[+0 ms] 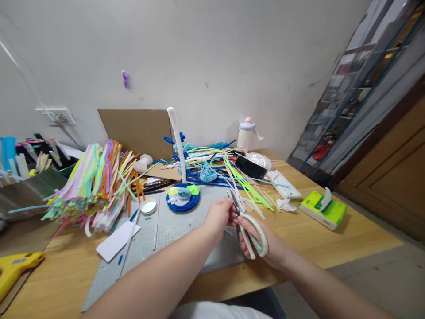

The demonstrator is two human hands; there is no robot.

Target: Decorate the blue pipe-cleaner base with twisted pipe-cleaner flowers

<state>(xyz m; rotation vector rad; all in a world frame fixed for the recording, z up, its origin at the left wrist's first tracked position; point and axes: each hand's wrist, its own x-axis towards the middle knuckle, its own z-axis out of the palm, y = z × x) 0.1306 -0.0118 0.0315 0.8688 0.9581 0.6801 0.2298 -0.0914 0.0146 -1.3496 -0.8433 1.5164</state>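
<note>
My right hand (249, 235) is closed around the pale handles of a pair of scissors (261, 237), whose dark metal blades point up and left. Right beside the blades is my left hand (219, 216), its fingers pinched together; whatever they hold is too small or hidden to make out. Both hands are above the grey cutting mat (206, 261). A little beyond them stands a round blue base (181, 208) with yellow, green, lilac and teal pieces on it. From its back rises a white fuzzy stem (177, 141) with blue loops beside it.
On the left lies a big bundle of coloured pipe cleaners (89, 186), with a yellow glue gun (16, 268) nearer me. Loose green strips (249, 184), a phone (250, 167), a bottle (245, 135) and a green tissue pack (323, 208) lie or stand to the right.
</note>
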